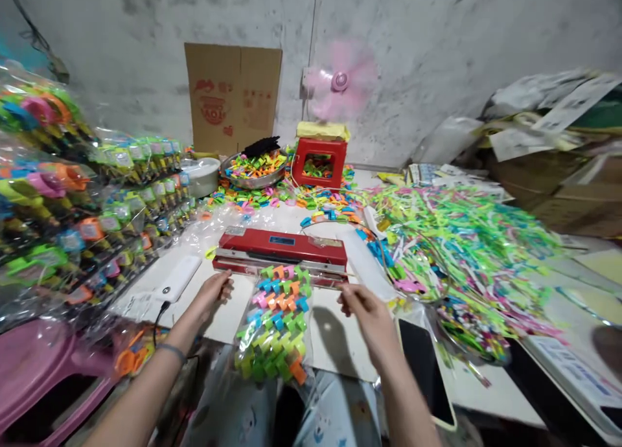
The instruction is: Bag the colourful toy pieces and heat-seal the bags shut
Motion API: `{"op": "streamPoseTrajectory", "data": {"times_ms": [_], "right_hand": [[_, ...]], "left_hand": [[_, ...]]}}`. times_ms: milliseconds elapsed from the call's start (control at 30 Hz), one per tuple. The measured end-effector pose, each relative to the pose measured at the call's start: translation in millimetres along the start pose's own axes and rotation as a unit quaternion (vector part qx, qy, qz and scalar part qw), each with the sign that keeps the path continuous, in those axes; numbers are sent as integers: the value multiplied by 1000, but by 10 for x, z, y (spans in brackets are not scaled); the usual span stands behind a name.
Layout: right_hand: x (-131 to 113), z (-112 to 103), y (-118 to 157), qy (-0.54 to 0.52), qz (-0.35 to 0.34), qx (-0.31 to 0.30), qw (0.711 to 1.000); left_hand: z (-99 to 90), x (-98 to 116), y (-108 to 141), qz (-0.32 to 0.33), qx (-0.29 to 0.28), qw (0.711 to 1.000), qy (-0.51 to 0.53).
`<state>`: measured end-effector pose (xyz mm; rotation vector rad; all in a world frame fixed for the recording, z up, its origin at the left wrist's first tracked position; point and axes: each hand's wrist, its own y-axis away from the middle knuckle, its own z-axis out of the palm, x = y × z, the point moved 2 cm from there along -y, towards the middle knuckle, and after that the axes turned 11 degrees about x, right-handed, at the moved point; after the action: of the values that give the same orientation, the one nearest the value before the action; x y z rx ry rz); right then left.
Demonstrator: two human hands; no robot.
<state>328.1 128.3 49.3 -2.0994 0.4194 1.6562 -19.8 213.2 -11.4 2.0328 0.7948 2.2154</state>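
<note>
A red bag sealer (282, 247) with a metal strip along its front lies on the white table before me. A clear plastic bag (276, 324) of bright plastic pieces, orange, blue, green and pink, hangs over the table's near edge, its upper end against the sealer's front. My left hand (216, 295) is at the sealer's left front corner with fingers curled in. At the right front corner, my right hand (359, 302) has thumb and fingers pinched together. Whatever either hand holds, if anything, is hidden or too small to make out.
Filled clear bags (111, 220) are piled at the left. A white power bank (181, 278) lies beside the sealer. Behind are a metal bowl (255, 179) and a spinning pink fan (341, 81). Colourful strips (466, 240) and a phone (424, 366) lie right.
</note>
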Motion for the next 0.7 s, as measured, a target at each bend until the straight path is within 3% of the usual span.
{"op": "streamPoseTrajectory", "data": {"times_ms": [100, 200, 300, 400, 500, 567, 633, 700], "right_hand": [[268, 313, -238, -25, 100, 1, 995], [472, 647, -366, -41, 205, -2, 978], [564, 836, -397, -59, 236, 12, 970], [638, 831, -382, -54, 217, 69, 972], [608, 714, -366, 48, 128, 121, 983], [431, 696, -376, 131, 1, 113, 985], [141, 813, -392, 186, -142, 39, 971], [-166, 1048, -404, 242, -232, -76, 939]], "left_hand": [[289, -123, -241, -37, -3, 999, -19], [488, -152, -299, -25, 2, 1000, -8], [568, -156, -293, -22, 21, 998, 49], [588, -177, -291, -29, 50, 990, 132], [598, -214, -275, -33, 65, 968, 239], [600, -243, -250, -20, 70, 959, 273], [590, -276, -220, 8, 76, 957, 279], [561, -321, -191, 29, 87, 957, 276]]}}
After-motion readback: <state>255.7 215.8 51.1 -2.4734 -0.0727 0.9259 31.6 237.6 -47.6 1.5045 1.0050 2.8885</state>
